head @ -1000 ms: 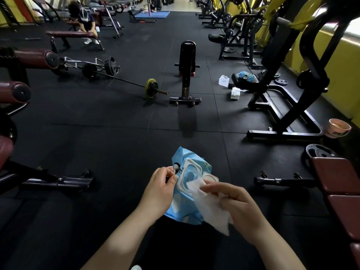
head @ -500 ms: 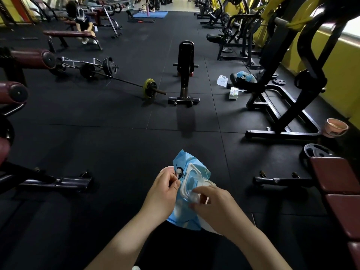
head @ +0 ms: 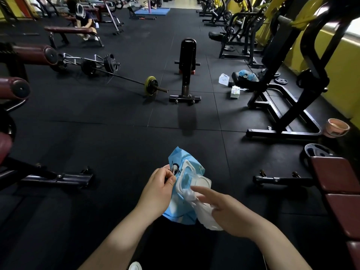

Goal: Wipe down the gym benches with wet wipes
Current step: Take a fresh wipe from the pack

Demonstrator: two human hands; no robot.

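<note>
black gym floor (head: 109,137) below; your left hand (head: 157,191) grips the wipes pack (head: 181,193), your right hand (head: 228,211) holds a wipe (head: 204,215).

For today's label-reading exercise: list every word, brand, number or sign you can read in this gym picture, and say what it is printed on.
No text can be read.
Blue wet wipe pack in the left hand: a cartoon print shows, any lettering too blurred.
Second blue pack on the machine seat: cartoon print only.
Small carton on the floor: print too small to read.
Weight plate: markings unreadable.
</note>
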